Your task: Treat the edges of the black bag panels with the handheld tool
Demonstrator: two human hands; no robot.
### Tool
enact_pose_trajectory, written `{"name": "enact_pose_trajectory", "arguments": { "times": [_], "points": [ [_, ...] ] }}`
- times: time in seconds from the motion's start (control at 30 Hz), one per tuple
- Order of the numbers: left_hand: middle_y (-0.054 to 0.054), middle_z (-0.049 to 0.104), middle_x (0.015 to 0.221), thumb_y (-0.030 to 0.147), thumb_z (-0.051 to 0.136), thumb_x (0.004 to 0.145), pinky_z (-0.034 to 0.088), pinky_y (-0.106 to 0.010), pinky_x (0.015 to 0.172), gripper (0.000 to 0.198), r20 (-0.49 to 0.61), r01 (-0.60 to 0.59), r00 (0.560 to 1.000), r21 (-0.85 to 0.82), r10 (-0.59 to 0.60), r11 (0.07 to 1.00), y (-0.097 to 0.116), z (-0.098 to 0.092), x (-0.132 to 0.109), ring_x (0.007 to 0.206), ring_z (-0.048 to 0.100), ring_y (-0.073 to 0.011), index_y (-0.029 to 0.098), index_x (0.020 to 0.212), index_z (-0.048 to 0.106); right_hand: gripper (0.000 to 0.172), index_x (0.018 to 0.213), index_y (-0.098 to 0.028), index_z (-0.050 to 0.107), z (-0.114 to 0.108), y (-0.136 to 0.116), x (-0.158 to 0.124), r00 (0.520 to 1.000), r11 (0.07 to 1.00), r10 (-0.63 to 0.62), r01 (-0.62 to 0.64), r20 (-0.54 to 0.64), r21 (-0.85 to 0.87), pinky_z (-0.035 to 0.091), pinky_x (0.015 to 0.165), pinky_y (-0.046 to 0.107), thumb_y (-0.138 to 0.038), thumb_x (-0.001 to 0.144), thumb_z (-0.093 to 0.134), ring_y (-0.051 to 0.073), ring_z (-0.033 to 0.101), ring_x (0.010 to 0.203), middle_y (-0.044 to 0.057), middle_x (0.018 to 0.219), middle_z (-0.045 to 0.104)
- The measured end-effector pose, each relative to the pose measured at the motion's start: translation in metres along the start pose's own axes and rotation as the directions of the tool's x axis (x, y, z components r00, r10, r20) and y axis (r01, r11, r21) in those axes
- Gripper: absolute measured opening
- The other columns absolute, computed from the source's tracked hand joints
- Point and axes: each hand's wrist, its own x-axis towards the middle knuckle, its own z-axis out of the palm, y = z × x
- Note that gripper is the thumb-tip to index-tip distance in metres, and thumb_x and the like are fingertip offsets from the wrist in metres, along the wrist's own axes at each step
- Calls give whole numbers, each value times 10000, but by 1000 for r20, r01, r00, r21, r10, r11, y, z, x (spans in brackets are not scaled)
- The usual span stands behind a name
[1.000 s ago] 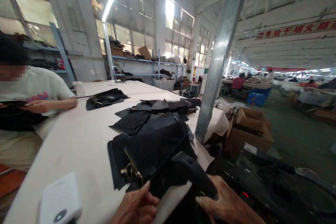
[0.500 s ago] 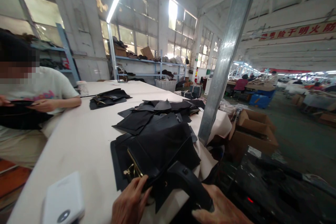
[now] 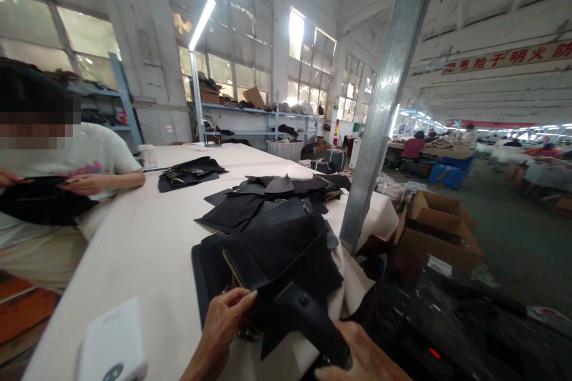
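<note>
My left hand [image 3: 227, 318] is closed in a pinch at the near edge of a black zippered piece [image 3: 263, 256], by its gold zipper [image 3: 231, 268]. Bits of gold metal show below the fingers, partly hidden by them. In my right hand [image 3: 360, 351] is a black hand-held tool [image 3: 306, 312] with a curved body and a small button on top. The tool's front end reaches over the black material, close to my left fingers. What lies under its tip cannot be made out. More black pieces [image 3: 236, 211] are heaped just beyond, overlapping one another.
A white device [image 3: 114, 339] lies on the pale table [image 3: 156, 262] at near left. Another black stack [image 3: 192, 172] sits farther back. A co-worker [image 3: 89, 161] at left holds black material. A metal post [image 3: 375, 101], cardboard boxes [image 3: 440, 232] and a dark machine [image 3: 460, 309] stand at right.
My left hand has moved slightly up and right over the gold zipper pulls, which were in plain view. The tool has shifted a little left. The camera view has tilted slightly.
</note>
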Motion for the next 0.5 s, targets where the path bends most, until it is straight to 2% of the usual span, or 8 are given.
{"name": "enact_pose_trajectory", "arguments": {
  "times": [0.1,0.2,0.27,0.37,0.5],
  "points": [
    [-24,540,566,569,724,573,298,-211,526,496,68,31,997,-47,-28,998,3,5,-4,528,435,-100,93,677,626,276,890,-133,599,8,-3,13,997,999,-39,37,72,37,449,660,210,-340,719,660,196,549,824,61,845,556],
    [-26,550,557,574,707,600,278,-203,501,488,87,28,996,-75,-21,997,4,7,-4,494,419,-86,104,649,587,178,812,-123,570,13,-11,24,993,995,-72,64,96,78,348,505,172,-250,704,633,122,480,641,24,713,496],
    [-36,571,563,580,694,620,269,-200,483,490,95,26,995,-94,-17,995,4,6,-3,476,418,-85,110,649,556,163,832,-123,576,13,-14,27,991,992,-83,73,101,102,313,478,162,-240,724,605,100,455,602,16,696,496],
    [-31,572,553,583,687,629,274,-198,465,493,126,38,992,-101,-25,994,6,8,-4,460,411,-84,117,657,528,210,906,-121,606,13,-12,28,987,992,-84,70,136,107,325,479,159,-285,780,574,100,475,594,26,705,534],
    [-23,553,524,573,690,620,267,-195,462,484,71,20,997,-102,-12,995,9,17,-10,451,397,-82,120,650,524,344,1068,-140,593,13,0,24,998,998,-15,11,63,56,415,572,175,-330,781,602,136,541,699,80,974,584]
  ]
}}
